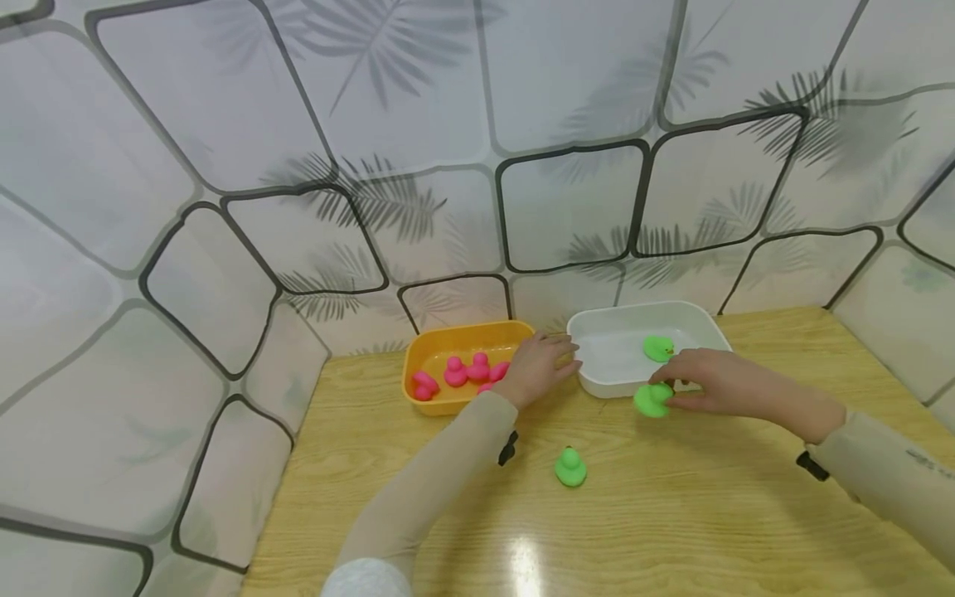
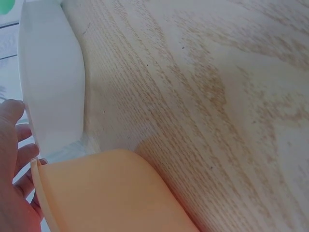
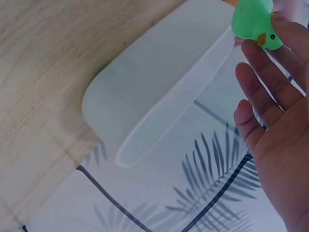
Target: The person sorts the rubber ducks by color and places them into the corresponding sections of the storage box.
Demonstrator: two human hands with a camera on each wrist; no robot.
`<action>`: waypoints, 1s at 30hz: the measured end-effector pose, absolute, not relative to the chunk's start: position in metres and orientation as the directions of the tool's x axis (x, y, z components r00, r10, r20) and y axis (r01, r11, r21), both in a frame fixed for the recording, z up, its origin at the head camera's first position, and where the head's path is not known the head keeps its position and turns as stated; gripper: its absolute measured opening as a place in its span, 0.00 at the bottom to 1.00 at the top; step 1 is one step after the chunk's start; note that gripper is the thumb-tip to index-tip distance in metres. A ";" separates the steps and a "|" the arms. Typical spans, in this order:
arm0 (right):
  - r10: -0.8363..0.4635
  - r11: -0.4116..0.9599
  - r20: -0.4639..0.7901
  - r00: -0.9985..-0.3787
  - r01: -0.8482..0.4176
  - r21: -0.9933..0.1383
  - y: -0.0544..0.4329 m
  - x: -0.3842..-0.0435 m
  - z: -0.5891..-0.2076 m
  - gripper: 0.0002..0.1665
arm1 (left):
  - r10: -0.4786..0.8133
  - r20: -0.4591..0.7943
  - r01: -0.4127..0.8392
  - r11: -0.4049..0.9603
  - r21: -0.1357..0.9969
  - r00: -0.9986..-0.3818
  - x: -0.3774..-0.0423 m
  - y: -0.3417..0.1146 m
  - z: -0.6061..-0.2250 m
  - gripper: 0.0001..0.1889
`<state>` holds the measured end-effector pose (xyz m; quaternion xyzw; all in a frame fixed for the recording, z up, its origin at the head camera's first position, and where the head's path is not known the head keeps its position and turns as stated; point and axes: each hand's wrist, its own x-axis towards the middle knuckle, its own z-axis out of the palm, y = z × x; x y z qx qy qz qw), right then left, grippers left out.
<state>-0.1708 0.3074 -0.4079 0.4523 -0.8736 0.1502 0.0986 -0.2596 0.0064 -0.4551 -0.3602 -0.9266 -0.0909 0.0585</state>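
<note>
My right hand pinches a green rubber duck between thumb and fingers, at the front rim of a white tray. In the right wrist view the duck shows its orange beak, held by the fingertips. Another green duck lies inside the white tray. My left hand reaches over the right end of an orange tray, its loosely extended fingers right at the white tray's left rim. In the left wrist view that hand holds nothing. Several pink ducks lie in the orange tray, some partly hidden by the left arm.
A third green duck stands on the wooden table, in front of the gap between the trays. A patterned wall covering rises right behind the trays and along both sides of the table.
</note>
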 end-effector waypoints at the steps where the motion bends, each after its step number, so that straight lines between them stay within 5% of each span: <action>1: -0.759 0.549 0.306 -0.575 -0.817 -0.174 0.309 -0.173 -0.407 0.17 | 0.657 0.174 0.678 0.724 0.126 -0.734 -0.260 0.006 -0.455 0.21; 9: -0.759 0.558 0.293 -0.581 -0.813 -0.168 0.319 -0.189 -0.405 0.18 | 0.659 0.174 0.680 0.722 0.127 -0.732 -0.260 0.006 -0.455 0.21; 30: -0.630 0.735 0.110 -0.768 -0.636 -0.236 0.325 -0.217 -0.391 0.15 | 0.657 0.163 0.676 0.725 0.132 -0.736 -0.260 0.006 -0.454 0.21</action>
